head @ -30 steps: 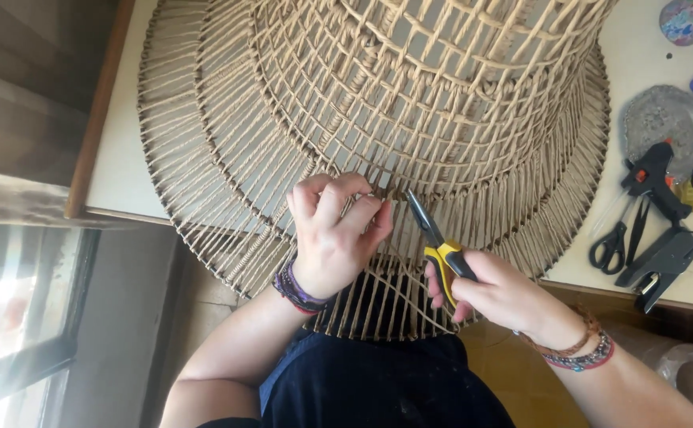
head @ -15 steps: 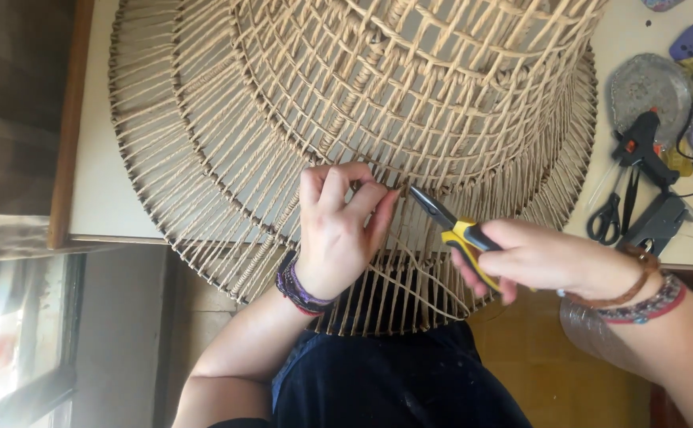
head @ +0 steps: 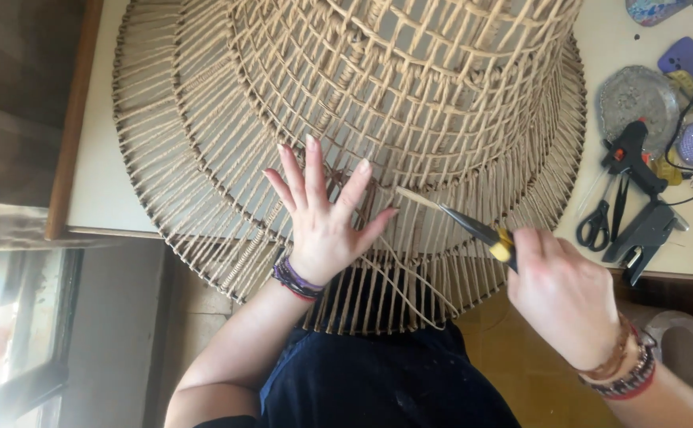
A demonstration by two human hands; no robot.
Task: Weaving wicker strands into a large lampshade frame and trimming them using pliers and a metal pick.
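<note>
A big round lampshade frame wound with tan cord (head: 410,103) covers most of the white tabletop with a wooden edge (head: 97,182) and overhangs the near edge above the person's dark blue lap. To the left of the table is a dark wooden floor and a bright window; below on the right, yellowish floor tiles show.

The left hand (head: 323,218) lies flat on the woven cords, fingers spread wide, holding nothing. The right hand (head: 564,297) is closed around the yellow-handled pliers (head: 481,231), whose dark tips pinch a loose end of tan cord (head: 418,198) just beside the left fingertips.

On the table's right side lie a black glue gun (head: 640,198), black-handled scissors (head: 600,222) and a round silvery dish (head: 640,95).
</note>
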